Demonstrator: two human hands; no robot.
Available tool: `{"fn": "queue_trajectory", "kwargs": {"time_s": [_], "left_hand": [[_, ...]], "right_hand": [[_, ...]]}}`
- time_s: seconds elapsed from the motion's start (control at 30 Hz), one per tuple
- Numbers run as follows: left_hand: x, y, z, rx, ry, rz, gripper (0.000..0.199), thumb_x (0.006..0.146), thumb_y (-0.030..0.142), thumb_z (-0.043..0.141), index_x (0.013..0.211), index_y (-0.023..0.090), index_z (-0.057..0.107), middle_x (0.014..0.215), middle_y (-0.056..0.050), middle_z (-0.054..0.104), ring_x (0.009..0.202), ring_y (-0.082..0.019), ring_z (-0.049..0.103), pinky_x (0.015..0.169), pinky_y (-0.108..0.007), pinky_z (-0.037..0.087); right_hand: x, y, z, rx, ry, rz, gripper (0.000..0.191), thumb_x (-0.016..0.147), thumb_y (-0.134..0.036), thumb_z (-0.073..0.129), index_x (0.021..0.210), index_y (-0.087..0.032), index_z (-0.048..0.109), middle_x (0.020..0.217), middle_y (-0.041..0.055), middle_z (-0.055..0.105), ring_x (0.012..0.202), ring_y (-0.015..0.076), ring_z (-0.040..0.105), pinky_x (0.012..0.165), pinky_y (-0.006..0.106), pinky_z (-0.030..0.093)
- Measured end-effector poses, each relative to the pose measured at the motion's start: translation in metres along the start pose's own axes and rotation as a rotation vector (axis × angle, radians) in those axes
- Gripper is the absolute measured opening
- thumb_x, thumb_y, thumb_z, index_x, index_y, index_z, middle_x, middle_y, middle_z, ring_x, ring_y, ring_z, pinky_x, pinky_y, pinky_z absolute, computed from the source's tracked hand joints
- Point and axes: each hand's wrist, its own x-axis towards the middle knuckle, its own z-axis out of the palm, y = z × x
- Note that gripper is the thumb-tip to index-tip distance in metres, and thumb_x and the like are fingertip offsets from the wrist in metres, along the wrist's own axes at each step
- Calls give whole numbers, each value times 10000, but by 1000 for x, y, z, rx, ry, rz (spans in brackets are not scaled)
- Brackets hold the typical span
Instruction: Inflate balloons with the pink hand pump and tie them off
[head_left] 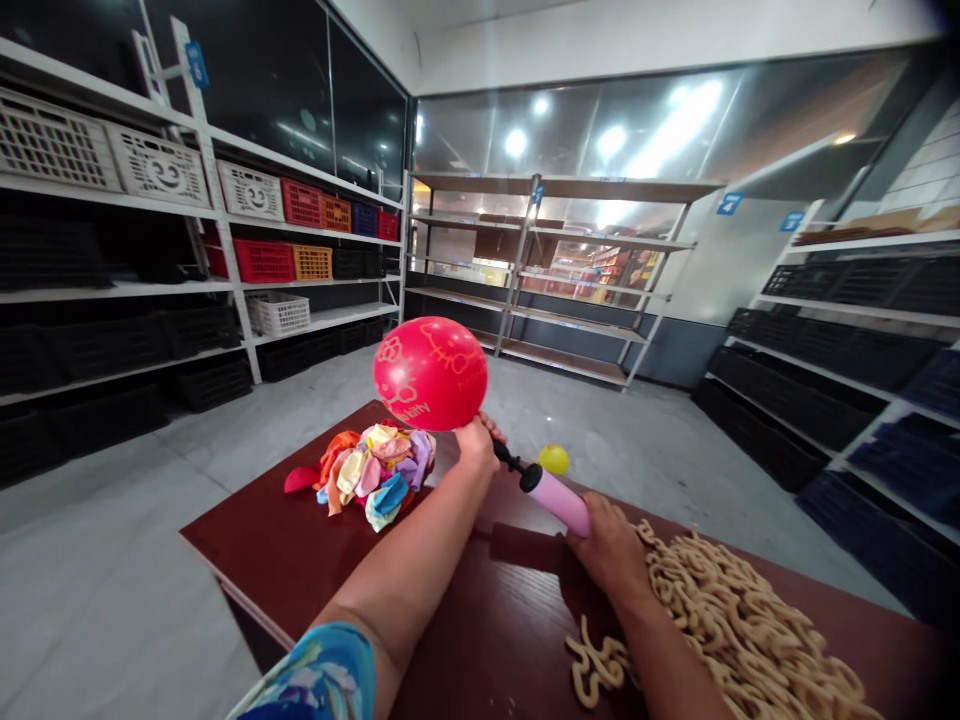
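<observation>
A red balloon (431, 372), blown up and printed with a cat design, stands off the nozzle end of a pink hand pump (559, 503). My left hand (480, 440) is closed around the balloon's neck and the pump's black tip; the neck itself is hidden by the fingers. Wrapped round the pump's pink barrel is my right hand (604, 540). Left of my forearm lies a pile of limp balloons (375, 468) in many colours, with a flat red balloon (301, 480) beside it.
Tan string-like strands (750, 620) are heaped on the right of the dark red table (262, 530). A small yellow balloon (553, 459) shows beyond the table's far edge. Shelves (322, 318) with crates line the left wall; more racks stand at the back and right.
</observation>
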Motion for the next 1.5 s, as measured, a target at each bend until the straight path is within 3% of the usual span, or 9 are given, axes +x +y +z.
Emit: {"fn": "queue_trajectory", "kwargs": {"time_s": [0.17,0.5,0.63,0.83,0.93,1.13,1.3,1.4,1.5], "left_hand": [[-7,-12,1,20,-37,-32,164,714,180,439,605,196,317,448,67,292,331,-66,312,377,-202,282],[13,41,-2,-69,15,74,143,695,146,423,609,198,322,448,73,270,322,-64,287,372,-196,252],[10,28,-1,-58,16,81,156,695,160,442,601,194,322,456,72,272,330,-57,292,377,-191,253],[-7,-12,-1,-6,0,-32,164,701,157,429,595,193,310,454,64,286,331,-61,299,373,-199,257],[-12,-21,0,-4,-24,-44,164,705,159,431,599,194,311,454,65,283,333,-63,310,375,-202,270],[-8,4,4,-29,-78,-2,194,718,190,459,606,199,301,460,70,283,335,-65,315,376,-204,267],[5,32,2,-71,-28,56,162,701,149,434,609,198,311,453,75,269,322,-61,286,373,-201,243],[7,32,0,-78,-19,59,158,698,141,427,602,195,313,455,76,263,326,-57,287,378,-201,243],[3,19,0,-68,-33,58,167,706,143,420,592,192,308,456,72,265,331,-57,292,378,-201,248]], "right_hand": [[0,-2,1,43,-9,-23,320,706,-208,527,1023,-203,483,975,45,571,888,195,499,726,284,335],[0,27,-1,-12,1,84,344,658,-188,536,1001,-207,515,972,49,578,838,206,508,704,298,321],[0,20,-1,-60,3,103,314,647,-183,546,959,-205,516,936,45,586,838,217,507,695,303,318],[-2,-1,-1,-39,45,5,312,690,-187,519,1001,-195,501,954,49,583,884,211,500,735,299,328],[-2,-2,0,-4,51,-17,314,708,-196,512,1021,-199,496,974,48,579,884,204,496,743,296,331],[2,12,-1,30,2,26,350,667,-167,546,1014,-201,516,970,49,577,870,201,501,753,295,327],[0,24,-5,-46,-33,113,357,664,-203,567,1018,-215,522,961,57,583,865,222,510,691,302,313],[-1,25,-4,-94,-46,203,318,668,-217,566,983,-229,526,967,53,584,873,238,508,645,305,296],[0,19,-1,-84,-38,176,328,649,-211,585,971,-218,520,979,48,583,878,231,507,671,306,305]]}}
